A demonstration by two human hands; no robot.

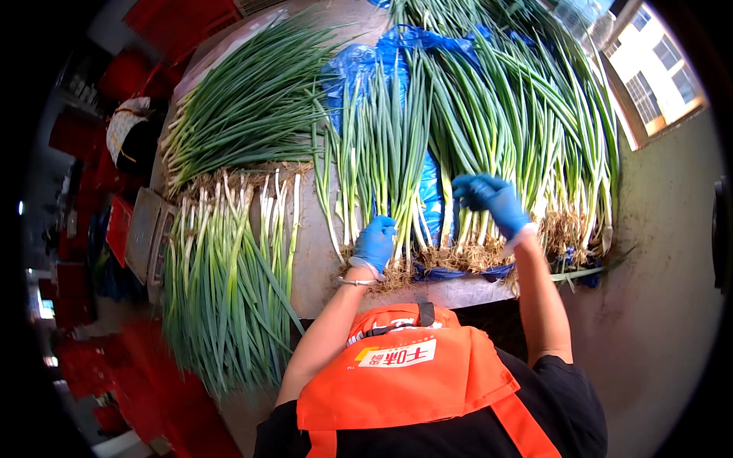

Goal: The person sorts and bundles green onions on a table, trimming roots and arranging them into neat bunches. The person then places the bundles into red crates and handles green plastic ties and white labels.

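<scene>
My left hand (375, 243), in a blue glove, is closed around the pale lower stalks of a few green onions (382, 149), just above their brown roots. Farther right, my right hand (487, 197), also blue-gloved, hovers over the stalks of a thick row of green onions (492, 126); its fingers are bent, and whether they hold a stalk I cannot tell. Beneath the onions lies a blue plastic sheet (430, 186). On the left, one pile of green onions (257, 103) has its leaves towards the right, and another bunch (223, 275) hangs its leaves over the near edge.
The metal table (312, 275) reaches close to my orange apron. A scale with a metal plate (150, 235) stands at its left edge, near red crates (120, 229). Another person (129, 134) is beyond the left side. At the right are a wall (658, 212) and a window (658, 68).
</scene>
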